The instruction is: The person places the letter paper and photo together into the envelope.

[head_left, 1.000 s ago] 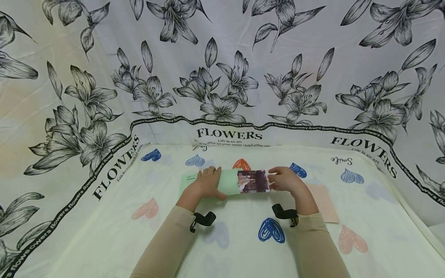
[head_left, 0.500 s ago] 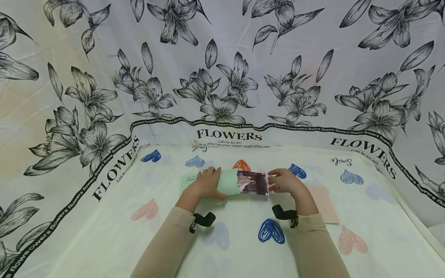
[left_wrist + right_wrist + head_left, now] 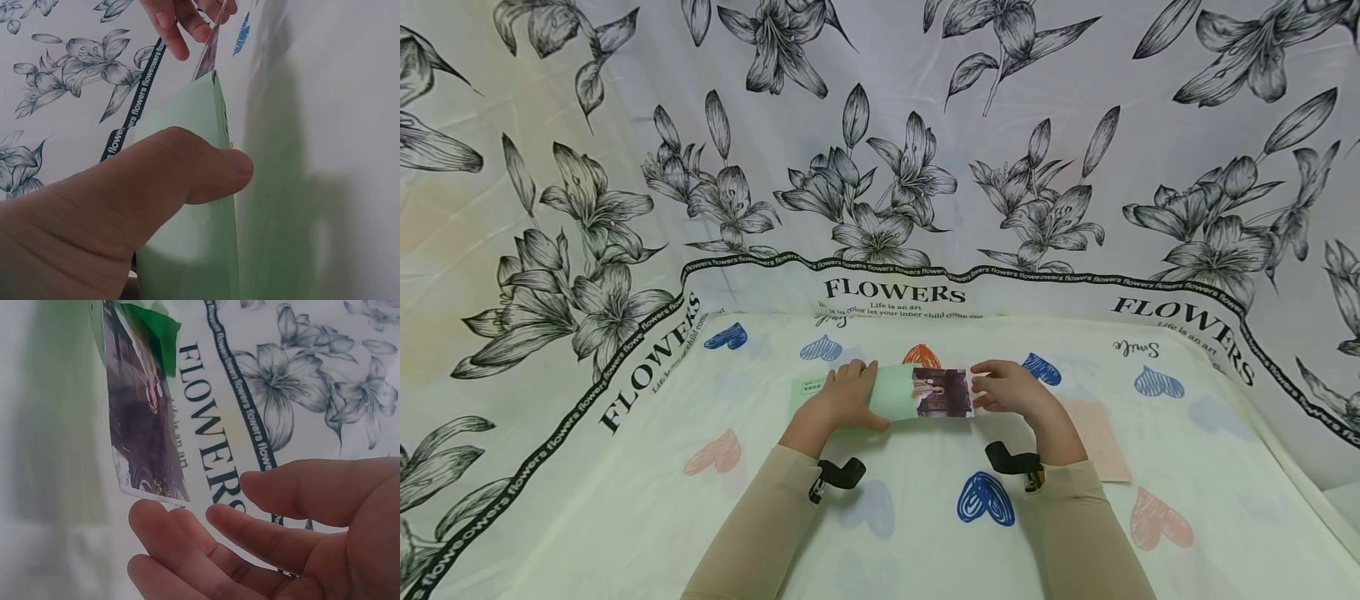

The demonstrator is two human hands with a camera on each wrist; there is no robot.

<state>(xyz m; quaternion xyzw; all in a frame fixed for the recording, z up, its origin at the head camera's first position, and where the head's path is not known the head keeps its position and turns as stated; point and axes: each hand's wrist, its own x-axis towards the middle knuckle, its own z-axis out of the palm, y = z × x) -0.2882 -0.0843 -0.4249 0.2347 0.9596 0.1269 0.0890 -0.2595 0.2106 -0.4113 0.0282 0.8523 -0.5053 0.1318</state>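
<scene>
My left hand [image 3: 842, 402] grips a pale green envelope [image 3: 895, 392], its thumb across the near face in the left wrist view. Out of the envelope's right end sticks a photo [image 3: 943, 393] with dark purple-brown tones and a white border; its left part is hidden inside. My right hand [image 3: 1011, 390] is at the photo's outer edge, fingers extended and thumb held apart. In the right wrist view the fingertips [image 3: 150, 515] lie right at the photo's white end. A darker green flap [image 3: 159, 337] shows at the envelope's mouth there.
A pink paper sheet or envelope [image 3: 1101, 442] lies on the table, partly behind my right forearm. The white tablecloth [image 3: 925, 542] is printed with hearts. Behind it hangs a white curtain [image 3: 880, 50] with black flower drawings.
The photo's outer end dips toward me, then levels again. It now sits slightly farther left, with less showing outside the envelope. My right fingers move left with it; my left hand stays put.
</scene>
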